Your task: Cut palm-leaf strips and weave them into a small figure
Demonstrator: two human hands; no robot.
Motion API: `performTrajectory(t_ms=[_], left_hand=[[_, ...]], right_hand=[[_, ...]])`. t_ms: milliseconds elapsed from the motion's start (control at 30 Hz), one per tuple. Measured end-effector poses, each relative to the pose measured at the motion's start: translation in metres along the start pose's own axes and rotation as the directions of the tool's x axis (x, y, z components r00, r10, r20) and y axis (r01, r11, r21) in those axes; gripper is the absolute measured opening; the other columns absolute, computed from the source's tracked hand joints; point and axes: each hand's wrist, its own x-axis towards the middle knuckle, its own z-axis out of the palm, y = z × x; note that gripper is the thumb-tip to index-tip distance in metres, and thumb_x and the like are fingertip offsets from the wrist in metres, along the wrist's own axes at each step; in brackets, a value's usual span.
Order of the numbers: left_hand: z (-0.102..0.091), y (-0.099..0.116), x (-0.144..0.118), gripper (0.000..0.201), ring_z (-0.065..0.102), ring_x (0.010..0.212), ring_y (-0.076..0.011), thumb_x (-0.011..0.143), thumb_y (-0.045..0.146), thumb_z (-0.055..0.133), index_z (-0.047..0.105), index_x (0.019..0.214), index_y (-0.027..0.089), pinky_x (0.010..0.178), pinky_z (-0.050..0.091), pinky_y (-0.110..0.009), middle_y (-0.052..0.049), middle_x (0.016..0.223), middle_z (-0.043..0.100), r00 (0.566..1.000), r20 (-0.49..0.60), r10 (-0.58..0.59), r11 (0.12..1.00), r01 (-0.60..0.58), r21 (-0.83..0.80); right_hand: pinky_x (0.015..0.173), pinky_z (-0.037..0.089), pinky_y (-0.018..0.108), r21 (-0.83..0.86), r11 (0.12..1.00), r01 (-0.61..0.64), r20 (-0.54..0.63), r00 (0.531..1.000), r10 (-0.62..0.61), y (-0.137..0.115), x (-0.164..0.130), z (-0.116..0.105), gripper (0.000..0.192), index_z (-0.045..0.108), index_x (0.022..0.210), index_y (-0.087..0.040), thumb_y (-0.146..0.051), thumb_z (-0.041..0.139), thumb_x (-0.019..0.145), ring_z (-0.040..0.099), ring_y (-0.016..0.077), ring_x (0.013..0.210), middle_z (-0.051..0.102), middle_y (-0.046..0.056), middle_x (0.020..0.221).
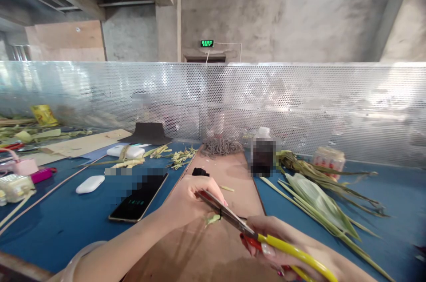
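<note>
My right hand (266, 242) is closed on a pair of scissors (282, 246) with yellow and red handles. The blades point up and left and reach to the fingers of my left hand (199, 193), over the brown board (196, 255). My left hand's fingers are curled together, and what they grip is mostly hidden. Just below them, beside the blades, shows a small pale green leaf piece (212, 219) with a dark thread near it. A small black item (201, 172) lies right behind my left hand.
Left on the blue table are a phone (141, 200), a white earbud case (90, 184) and plant scraps (183, 156). Grey cord (222, 146) lies at the board's far end. To the right are a bottle (264, 153), green leaves (322, 197) and a clear jar (329, 160). A perforated metal screen (299, 100) stands behind.
</note>
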Motion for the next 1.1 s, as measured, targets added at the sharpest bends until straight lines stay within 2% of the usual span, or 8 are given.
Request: performTrajectory(t_ms=[233, 600, 733, 900, 1100], left_hand=[[0.000, 0.000, 0.000, 0.006, 0.063, 0.062, -0.0123, 0.067, 0.018, 0.070, 0.066, 0.064, 0.015, 0.060, 0.051, -0.024, -0.005, 0.069, 0.069, 1.000, 0.008, -0.002, 1.000, 0.002, 0.004], [0.000, 0.001, 0.000, 0.006, 0.063, 0.061, -0.0126, 0.065, 0.009, 0.069, 0.067, 0.065, 0.015, 0.059, 0.049, -0.024, -0.005, 0.069, 0.069, 1.000, 0.011, -0.020, 1.000, 0.020, -0.023], [-0.001, 0.003, 0.001, 0.008, 0.063, 0.062, -0.0128, 0.064, 0.006, 0.068, 0.067, 0.064, 0.014, 0.058, 0.049, -0.023, -0.005, 0.068, 0.069, 1.000, 0.008, -0.030, 0.999, 0.030, -0.039], [0.000, 0.003, 0.001, 0.005, 0.063, 0.062, -0.0125, 0.065, 0.010, 0.069, 0.066, 0.063, 0.014, 0.058, 0.049, -0.023, -0.005, 0.069, 0.069, 0.998, -0.001, -0.062, 0.995, 0.062, -0.072], [0.001, -0.002, -0.001, 0.003, 0.064, 0.062, -0.0126, 0.067, 0.013, 0.069, 0.067, 0.065, 0.014, 0.059, 0.050, -0.023, -0.005, 0.070, 0.070, 0.999, 0.023, -0.035, 0.995, 0.037, -0.088]], right_hand=[[0.045, 0.028, 0.013, -0.050, 0.998, -0.031, -0.028, 0.999, 0.029, -0.006, -0.003, 0.001, 0.057, 0.054, 0.101, -0.021, -0.066, 0.060, 0.067, 0.032, 0.0043, 0.057, 0.042, -0.002, 0.079], [0.043, 0.028, 0.012, -0.028, 0.999, -0.021, -0.054, 0.998, 0.020, -0.002, -0.001, 0.001, 0.059, 0.056, 0.103, -0.021, -0.065, 0.063, 0.065, 0.034, 0.0030, 0.055, 0.043, -0.002, 0.078], [0.040, 0.024, 0.012, -0.030, 0.999, -0.021, -0.053, 0.998, 0.019, 0.001, -0.001, 0.000, 0.060, 0.053, 0.101, -0.020, -0.067, 0.062, 0.064, 0.034, 0.0028, 0.053, 0.040, -0.003, 0.075], [0.043, 0.025, 0.012, -0.047, 0.999, 0.001, -0.006, 1.000, -0.001, 0.001, 0.001, -0.001, 0.054, 0.049, 0.095, -0.019, -0.064, 0.062, 0.068, 0.030, 0.0027, 0.055, 0.037, -0.004, 0.075], [0.045, 0.026, 0.012, -0.042, 0.999, 0.020, 0.052, 0.999, -0.018, 0.007, 0.004, -0.002, 0.054, 0.048, 0.101, -0.020, -0.063, 0.059, 0.071, 0.030, 0.0046, 0.058, 0.036, -0.003, 0.075]])
